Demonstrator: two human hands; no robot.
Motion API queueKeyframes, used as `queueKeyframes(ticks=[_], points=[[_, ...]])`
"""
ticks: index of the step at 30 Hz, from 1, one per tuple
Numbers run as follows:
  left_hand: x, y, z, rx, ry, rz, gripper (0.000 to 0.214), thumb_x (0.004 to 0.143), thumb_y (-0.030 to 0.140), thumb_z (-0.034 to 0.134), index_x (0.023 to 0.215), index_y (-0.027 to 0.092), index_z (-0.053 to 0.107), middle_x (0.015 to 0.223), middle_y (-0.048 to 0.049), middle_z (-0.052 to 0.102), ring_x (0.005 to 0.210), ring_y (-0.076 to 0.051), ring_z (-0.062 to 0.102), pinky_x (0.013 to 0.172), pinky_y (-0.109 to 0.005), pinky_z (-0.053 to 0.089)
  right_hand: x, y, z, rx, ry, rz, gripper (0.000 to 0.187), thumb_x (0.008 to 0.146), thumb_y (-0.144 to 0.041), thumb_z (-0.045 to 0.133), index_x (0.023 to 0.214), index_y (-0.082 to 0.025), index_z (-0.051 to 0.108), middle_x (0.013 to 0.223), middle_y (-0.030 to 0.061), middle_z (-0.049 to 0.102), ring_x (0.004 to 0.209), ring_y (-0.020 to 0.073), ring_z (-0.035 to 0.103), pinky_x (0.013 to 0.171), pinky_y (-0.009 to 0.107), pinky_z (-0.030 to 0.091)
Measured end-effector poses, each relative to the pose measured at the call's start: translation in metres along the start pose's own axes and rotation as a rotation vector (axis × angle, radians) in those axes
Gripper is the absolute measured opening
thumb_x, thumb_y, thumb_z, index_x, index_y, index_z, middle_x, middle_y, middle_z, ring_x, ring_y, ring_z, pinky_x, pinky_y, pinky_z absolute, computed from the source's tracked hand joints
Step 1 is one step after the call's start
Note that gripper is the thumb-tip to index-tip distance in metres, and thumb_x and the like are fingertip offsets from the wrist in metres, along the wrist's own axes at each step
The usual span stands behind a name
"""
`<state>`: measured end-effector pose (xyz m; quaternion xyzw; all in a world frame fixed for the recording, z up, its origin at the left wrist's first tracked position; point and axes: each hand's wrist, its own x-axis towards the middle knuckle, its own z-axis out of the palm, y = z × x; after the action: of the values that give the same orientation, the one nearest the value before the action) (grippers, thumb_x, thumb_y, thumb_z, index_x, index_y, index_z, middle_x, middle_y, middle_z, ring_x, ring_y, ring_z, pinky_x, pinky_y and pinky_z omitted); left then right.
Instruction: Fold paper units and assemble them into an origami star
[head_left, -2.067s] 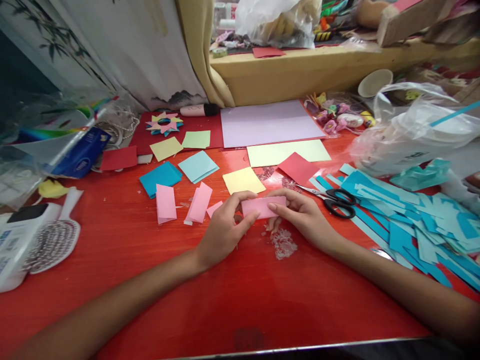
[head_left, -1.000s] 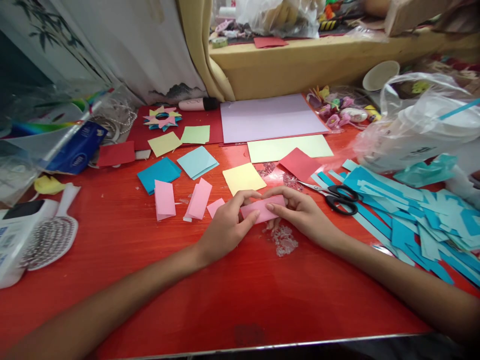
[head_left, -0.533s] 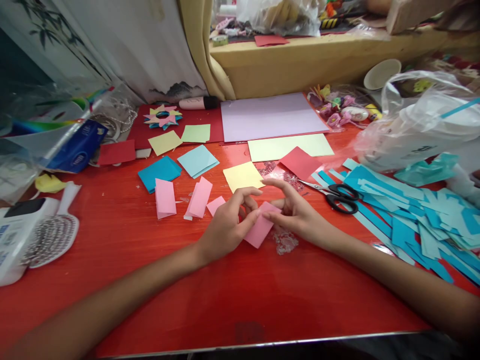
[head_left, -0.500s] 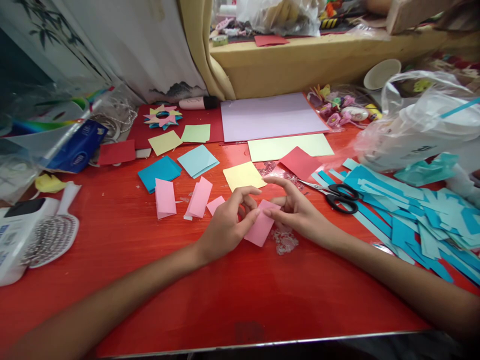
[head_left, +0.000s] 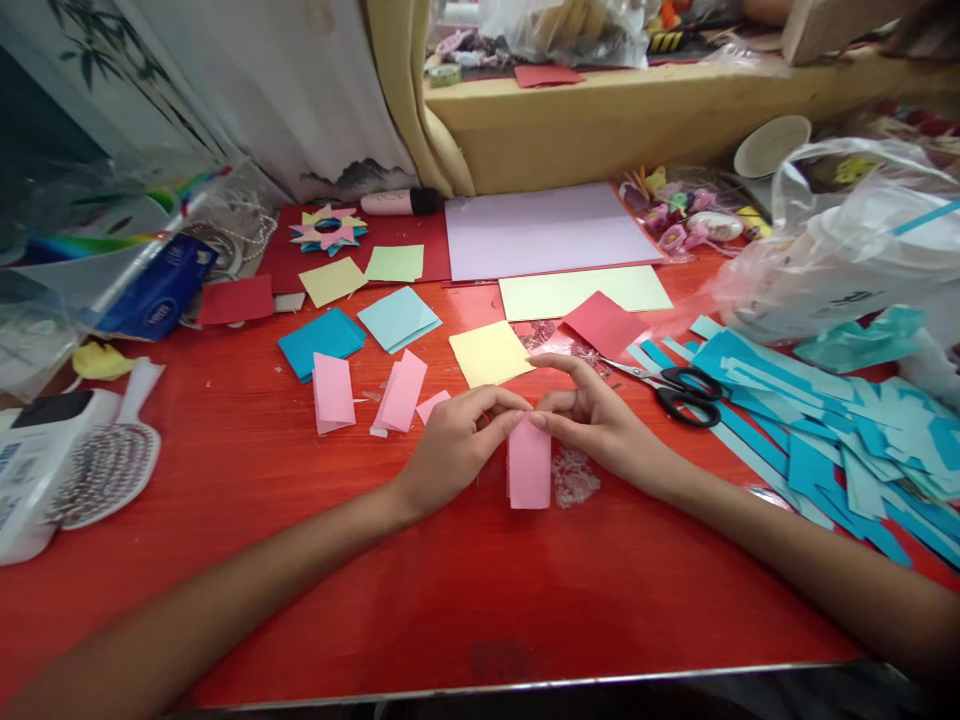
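Observation:
Between my two hands hangs a folded piece of pink paper (head_left: 529, 468), its long sides running toward me. My left hand (head_left: 461, 440) pinches its top edge between thumb and fingers. My right hand (head_left: 592, 420) grips the same edge from the other side, the index finger arched above. Left of my hands two folded pink papers (head_left: 334, 392) stand on the red table, and a small pink piece (head_left: 433, 404) lies partly behind my left hand. Just beyond are a yellow square (head_left: 489, 352), a light blue square (head_left: 399, 319) and darker blue squares (head_left: 321, 342).
Black-handled scissors (head_left: 686, 393) lie beside a heap of blue paper strips (head_left: 832, 420) at right. A paper star ring (head_left: 328, 230) and lilac sheet (head_left: 547, 232) are at the back. A hairbrush (head_left: 109, 460) lies left; a plastic bag (head_left: 840, 250) stands right.
The pink paper has turned from a slant to nearly straight toward me. My hands have come closer together at its top edge.

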<state>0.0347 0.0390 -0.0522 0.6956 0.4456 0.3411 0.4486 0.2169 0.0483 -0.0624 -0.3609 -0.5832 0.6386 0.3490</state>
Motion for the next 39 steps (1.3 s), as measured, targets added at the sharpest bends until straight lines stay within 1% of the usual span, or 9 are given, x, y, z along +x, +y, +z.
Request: queueKeyframes(ticks=[3, 6, 10, 14, 17, 22, 27, 34, 39], points=[[-0.0005, -0.0013, 0.0002, -0.004, 0.055, 0.016, 0.014, 0.088, 0.024, 0.050, 0.089, 0.019, 0.063, 0.089, 0.0002, 0.066, 0.083, -0.012, 0.058, 0.074, -0.024, 0.044, 0.0009, -0.0016, 0.0005, -0.009, 0.018, -0.003, 0.043, 0.088, -0.023, 0.055, 0.124, -0.023, 0.034, 0.065, -0.0054, 0.052, 0.057, 0.0079, 0.044, 0.052, 0.021, 0.032], [-0.0003, -0.0018, 0.0002, 0.002, 0.090, 0.016, 0.013, 0.088, 0.023, 0.050, 0.088, 0.019, 0.063, 0.089, 0.0007, 0.065, 0.084, -0.011, 0.058, 0.074, -0.024, 0.044, 0.0009, -0.0027, 0.0009, 0.003, 0.012, -0.007, 0.041, 0.088, -0.024, 0.055, 0.123, -0.023, 0.034, 0.068, -0.0049, 0.053, 0.059, 0.0081, 0.046, 0.054, 0.021, 0.034], [0.0006, 0.0003, -0.0005, 0.036, 0.015, 0.000, 0.013, 0.088, 0.024, 0.049, 0.086, 0.018, 0.060, 0.085, 0.0009, 0.063, 0.076, -0.010, 0.055, 0.067, -0.023, 0.042, -0.0005, -0.0002, -0.0001, 0.010, -0.048, -0.017, 0.037, 0.089, -0.022, 0.052, 0.121, -0.022, 0.033, 0.068, -0.0048, 0.051, 0.061, 0.0081, 0.047, 0.055, 0.021, 0.035], [0.0008, 0.0031, -0.0006, 0.112, -0.049, 0.022, 0.016, 0.088, 0.031, 0.052, 0.082, 0.017, 0.057, 0.080, 0.0004, 0.060, 0.076, -0.011, 0.053, 0.068, -0.024, 0.041, -0.0019, 0.0032, -0.0019, -0.039, -0.127, -0.032, 0.038, 0.091, -0.022, 0.049, 0.124, -0.023, 0.030, 0.069, -0.0046, 0.050, 0.060, 0.0079, 0.045, 0.053, 0.021, 0.034], [0.0010, 0.0037, 0.0001, 0.145, -0.075, 0.030, 0.017, 0.089, 0.029, 0.049, 0.079, 0.017, 0.054, 0.078, 0.0008, 0.058, 0.073, -0.011, 0.052, 0.067, -0.024, 0.040, -0.0022, 0.0044, -0.0024, -0.072, -0.137, -0.026, 0.037, 0.092, -0.022, 0.048, 0.124, -0.024, 0.030, 0.069, -0.0045, 0.049, 0.060, 0.0080, 0.045, 0.053, 0.021, 0.034], [0.0004, 0.0030, 0.0022, 0.220, -0.064, 0.019, 0.018, 0.091, 0.025, 0.044, 0.077, 0.017, 0.051, 0.075, 0.0008, 0.054, 0.070, -0.011, 0.049, 0.066, -0.025, 0.038, -0.0028, 0.0035, -0.0014, -0.064, -0.130, -0.020, 0.036, 0.091, -0.022, 0.049, 0.123, -0.024, 0.032, 0.070, -0.0045, 0.049, 0.060, 0.0077, 0.044, 0.052, 0.021, 0.034], [-0.0009, 0.0032, 0.0028, 0.270, 0.013, 0.018, 0.017, 0.091, 0.022, 0.042, 0.076, 0.017, 0.048, 0.075, 0.0009, 0.054, 0.071, -0.012, 0.048, 0.068, -0.027, 0.038, -0.0027, -0.0008, -0.0020, -0.072, -0.132, -0.011, 0.039, 0.090, -0.020, 0.051, 0.124, -0.026, 0.032, 0.071, -0.0046, 0.048, 0.059, 0.0074, 0.043, 0.051, 0.021, 0.033], [-0.0021, 0.0019, 0.0037, 0.393, -0.003, 0.186, 0.016, 0.089, 0.025, 0.050, 0.075, 0.017, 0.053, 0.075, 0.0014, 0.057, 0.074, -0.012, 0.048, 0.071, -0.028, 0.036, -0.0033, 0.0048, -0.0045, -0.103, -0.203, -0.013, 0.048, 0.090, -0.019, 0.050, 0.131, -0.026, 0.026, 0.077, -0.0023, 0.052, 0.061, 0.0080, 0.045, 0.052, 0.022, 0.034], [-0.0022, -0.0024, 0.0027, 0.538, 0.071, 0.356, 0.017, 0.090, 0.023, 0.047, 0.076, 0.017, 0.054, 0.073, 0.0012, 0.061, 0.072, -0.013, 0.048, 0.070, -0.031, 0.034, -0.0021, 0.0025, -0.0055, -0.130, -0.232, -0.014, 0.052, 0.091, -0.019, 0.050, 0.135, -0.026, 0.024, 0.073, -0.0037, 0.047, 0.061, 0.0071, 0.043, 0.053, 0.021, 0.034]])
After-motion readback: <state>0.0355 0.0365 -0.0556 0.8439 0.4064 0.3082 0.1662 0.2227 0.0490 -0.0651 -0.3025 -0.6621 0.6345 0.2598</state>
